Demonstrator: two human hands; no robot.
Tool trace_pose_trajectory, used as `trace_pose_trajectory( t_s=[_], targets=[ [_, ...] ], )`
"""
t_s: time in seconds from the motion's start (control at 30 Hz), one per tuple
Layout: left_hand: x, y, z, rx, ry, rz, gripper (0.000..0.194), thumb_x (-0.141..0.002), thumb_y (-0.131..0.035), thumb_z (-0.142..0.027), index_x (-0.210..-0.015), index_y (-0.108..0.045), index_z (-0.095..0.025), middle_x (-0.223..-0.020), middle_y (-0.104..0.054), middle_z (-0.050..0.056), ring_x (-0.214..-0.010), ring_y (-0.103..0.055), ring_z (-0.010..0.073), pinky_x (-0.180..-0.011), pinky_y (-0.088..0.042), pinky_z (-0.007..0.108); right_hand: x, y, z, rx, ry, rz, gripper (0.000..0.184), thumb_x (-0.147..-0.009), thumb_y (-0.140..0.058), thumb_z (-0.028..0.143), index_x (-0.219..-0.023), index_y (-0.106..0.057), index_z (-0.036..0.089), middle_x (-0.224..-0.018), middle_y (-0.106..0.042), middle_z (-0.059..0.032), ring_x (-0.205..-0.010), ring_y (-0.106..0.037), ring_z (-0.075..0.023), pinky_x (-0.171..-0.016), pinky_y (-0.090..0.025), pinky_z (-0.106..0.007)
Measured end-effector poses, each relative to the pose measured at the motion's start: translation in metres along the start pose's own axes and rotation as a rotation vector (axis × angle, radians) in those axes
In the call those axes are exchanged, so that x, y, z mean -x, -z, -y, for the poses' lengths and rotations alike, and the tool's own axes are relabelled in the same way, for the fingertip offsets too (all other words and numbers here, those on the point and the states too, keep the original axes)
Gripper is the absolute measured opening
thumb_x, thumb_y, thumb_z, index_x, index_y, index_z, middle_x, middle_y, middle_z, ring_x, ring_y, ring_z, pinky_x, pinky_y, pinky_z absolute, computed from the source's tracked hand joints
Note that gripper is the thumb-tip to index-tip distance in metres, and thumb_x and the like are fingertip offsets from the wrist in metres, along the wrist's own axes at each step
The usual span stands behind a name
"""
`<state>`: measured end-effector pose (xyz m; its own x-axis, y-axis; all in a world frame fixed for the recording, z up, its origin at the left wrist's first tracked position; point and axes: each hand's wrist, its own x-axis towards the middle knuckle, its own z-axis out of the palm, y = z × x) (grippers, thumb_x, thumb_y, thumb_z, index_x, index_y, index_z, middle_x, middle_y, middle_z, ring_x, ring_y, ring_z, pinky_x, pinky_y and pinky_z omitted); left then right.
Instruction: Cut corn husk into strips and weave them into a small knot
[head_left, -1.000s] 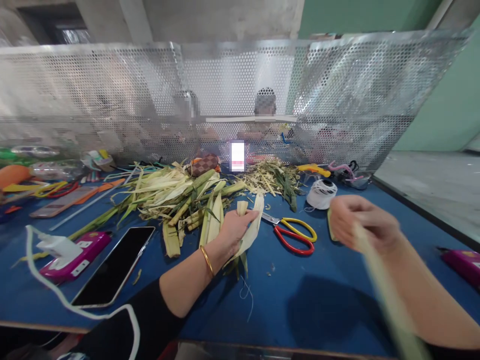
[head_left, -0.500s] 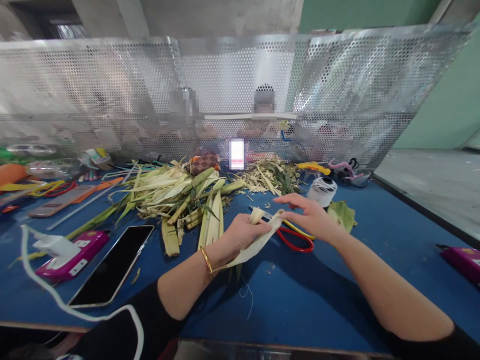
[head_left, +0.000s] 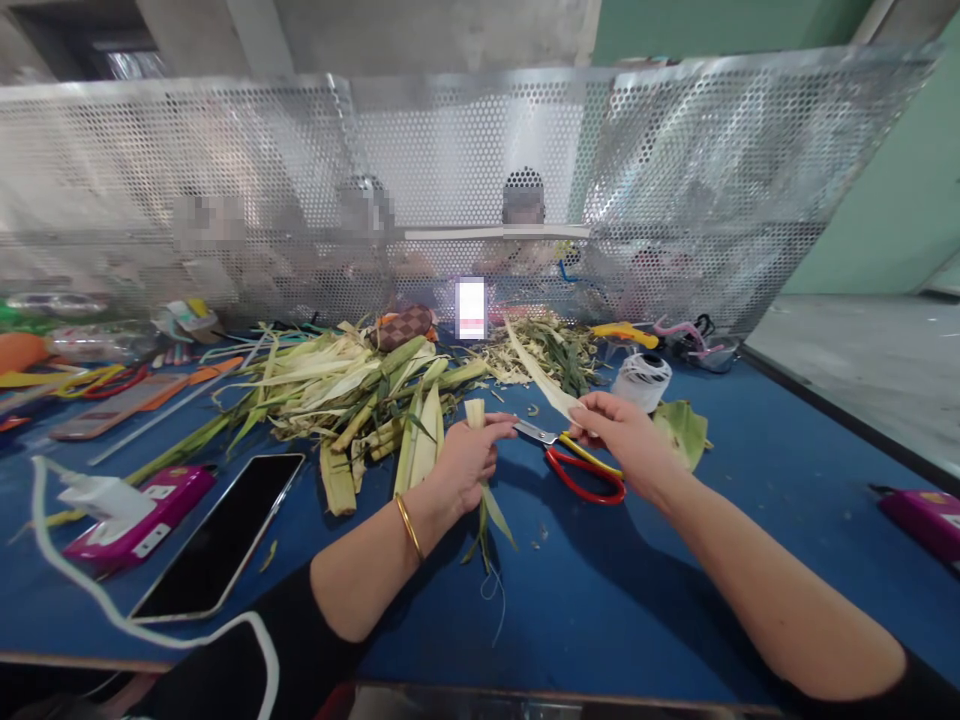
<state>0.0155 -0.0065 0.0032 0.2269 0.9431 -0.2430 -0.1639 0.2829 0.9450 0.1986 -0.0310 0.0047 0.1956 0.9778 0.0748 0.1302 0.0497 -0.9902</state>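
My left hand [head_left: 465, 460] is closed round a small bundle of pale leaf strips [head_left: 475, 414], whose green ends hang below the fist toward the blue table [head_left: 600, 600]. My right hand [head_left: 626, 435] pinches one long pale leaf strip [head_left: 536, 375] that points up and left, away from the bundle. Red and yellow scissors [head_left: 581, 465] lie on the table between and just under both hands. A pile of green and pale leaves and stalks [head_left: 352, 385] lies to the left of my left hand.
A black phone [head_left: 225, 530], a pink charger box [head_left: 139, 510] with a white cable and plug lie at the left. A white thread spool [head_left: 642, 380] and a green leaf [head_left: 682, 425] sit behind my right hand. A perforated metal screen [head_left: 675, 180] closes the far edge; people sit behind it.
My right hand came back from the right, reached the bundle in my left hand and has pulled one strip up and away. The left hand stayed over the same spot.
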Motion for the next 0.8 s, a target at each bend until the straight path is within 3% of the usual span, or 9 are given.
trace_pose_trajectory(
  t_s=[0.1,0.23,0.37,0.5,0.8],
  targets=[
    [0.006,-0.004,0.002,-0.009,0.007,0.101,0.024,-0.064,-0.074,-0.027,-0.083,-0.066,-0.014,-0.04,-0.022,-0.013,-0.037,-0.013,0.002,-0.041,-0.006,0.021,0.008,-0.017,-0.003,-0.1,-0.105,0.03,0.029,-0.062,-0.071,0.042,-0.069,-0.055,0.019,-0.061,-0.065,0.0005,-0.053,-0.055,-0.0108,-0.054,-0.042,-0.024],
    [0.009,-0.008,0.007,-0.039,-0.037,0.1,0.028,-0.06,-0.077,-0.034,-0.069,-0.059,-0.014,-0.042,-0.035,-0.01,-0.036,-0.017,0.0013,-0.041,-0.007,0.022,0.017,-0.037,-0.012,-0.078,-0.109,0.072,0.03,-0.067,-0.068,0.044,-0.072,-0.05,0.021,-0.063,-0.066,0.0004,-0.057,-0.058,-0.013,-0.056,-0.043,-0.025],
    [0.005,-0.007,0.011,-0.047,-0.056,-0.011,0.029,-0.061,-0.075,-0.033,-0.06,-0.051,-0.017,-0.04,-0.031,-0.011,-0.035,-0.02,0.0025,-0.04,-0.011,0.023,0.02,-0.042,-0.017,0.083,0.034,0.126,0.033,-0.074,-0.062,0.049,-0.067,-0.046,0.021,-0.06,-0.058,0.0029,-0.056,-0.051,-0.0128,-0.054,-0.037,-0.025],
    [0.004,-0.006,0.012,-0.043,-0.068,0.009,0.027,-0.064,-0.072,-0.033,-0.059,-0.051,-0.017,-0.039,-0.03,-0.011,-0.037,-0.02,0.0032,-0.041,-0.012,0.022,0.021,-0.039,-0.014,0.21,0.15,0.167,0.038,-0.077,-0.059,0.048,-0.056,-0.041,0.021,-0.053,-0.039,0.0062,-0.052,-0.036,-0.0101,-0.05,-0.027,-0.024],
    [0.004,-0.006,0.01,-0.121,-0.186,-0.034,0.022,-0.064,-0.072,-0.03,-0.059,-0.056,-0.015,-0.048,-0.045,-0.006,-0.047,-0.035,0.0061,-0.049,-0.028,0.022,0.021,-0.036,-0.014,-0.013,-0.137,0.25,0.032,-0.068,-0.068,0.046,-0.063,-0.049,0.02,-0.053,-0.053,0.0052,-0.05,-0.049,-0.0094,-0.053,-0.04,-0.023]
  ],
)
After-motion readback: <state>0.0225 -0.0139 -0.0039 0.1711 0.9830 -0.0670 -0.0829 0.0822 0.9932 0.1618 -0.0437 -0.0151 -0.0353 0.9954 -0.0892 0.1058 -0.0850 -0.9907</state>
